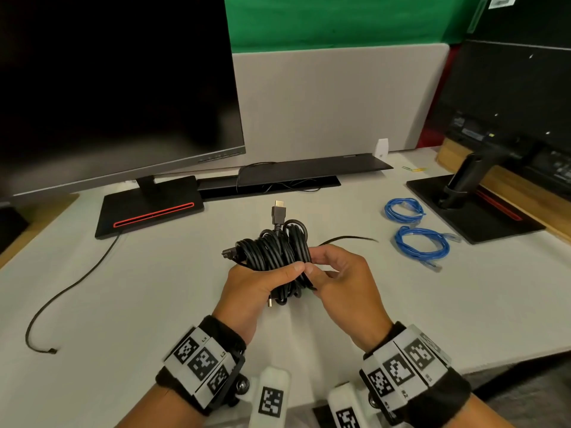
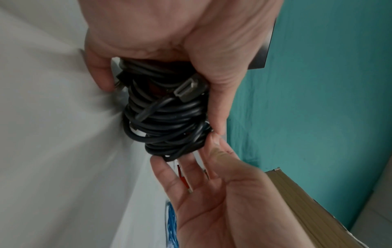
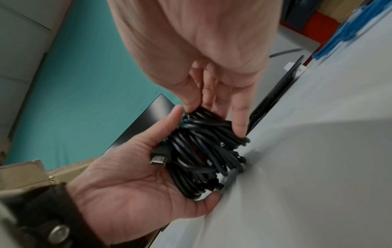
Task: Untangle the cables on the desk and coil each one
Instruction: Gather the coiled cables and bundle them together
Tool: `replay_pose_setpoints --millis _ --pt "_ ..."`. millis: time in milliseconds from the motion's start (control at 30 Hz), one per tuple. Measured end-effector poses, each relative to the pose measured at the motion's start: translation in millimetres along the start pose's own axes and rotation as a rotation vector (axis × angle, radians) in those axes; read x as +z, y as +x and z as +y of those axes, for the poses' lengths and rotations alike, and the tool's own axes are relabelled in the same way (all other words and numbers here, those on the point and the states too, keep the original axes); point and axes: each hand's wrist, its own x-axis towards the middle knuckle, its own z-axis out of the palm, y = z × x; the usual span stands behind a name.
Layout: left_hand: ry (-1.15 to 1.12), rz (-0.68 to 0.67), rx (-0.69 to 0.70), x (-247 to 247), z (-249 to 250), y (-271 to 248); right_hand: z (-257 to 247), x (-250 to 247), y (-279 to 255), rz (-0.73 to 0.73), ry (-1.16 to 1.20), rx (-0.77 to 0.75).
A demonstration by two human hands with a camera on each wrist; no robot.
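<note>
Black wristbands [image 1: 438,396] on both wrists carry white blocks [image 1: 197,362] printed with black square-patterned markers.

We see a black cable bundle [image 1: 272,253] with smooth, slightly glossy rubbery sheathing, its HDMI plug [image 1: 278,211] tipped in metal; matt white cloth covers the desk [image 1: 154,288].

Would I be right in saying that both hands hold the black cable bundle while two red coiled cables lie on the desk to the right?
Not quite: the two coiled cables on the desk are blue, not red, as the head view shows. The rest stands: the left hand and right hand both hold the black cable bundle.
</note>
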Motion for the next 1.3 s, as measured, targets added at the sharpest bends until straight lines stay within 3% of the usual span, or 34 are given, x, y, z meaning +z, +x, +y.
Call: replay_pose_setpoints --millis 300,500,800,967,1133,1300 --pt "-0.004 0.147 0.023 1 -10 3 2 3 -5 -0.15 0.052 -0.059" --pt "0.016 0.03 0.033 4 -10 1 1 0 0 -0.183 -0.023 -0.132" --pt "0.002 0.112 0.063 4 -13 2 -9 -5 -3 -0.361 -0.01 -0.114" --pt "0.037 0.098 0.076 3 -14 3 -5 -10 -3 -0.334 -0.002 -0.012" --pt "0.018 0.129 0.056 0 -14 7 4 -12 -4 -0.179 0.042 0.083" --pt "0.038 0.135 0.05 2 -17 8 3 -19 -4 -0.185 -0.048 0.14"
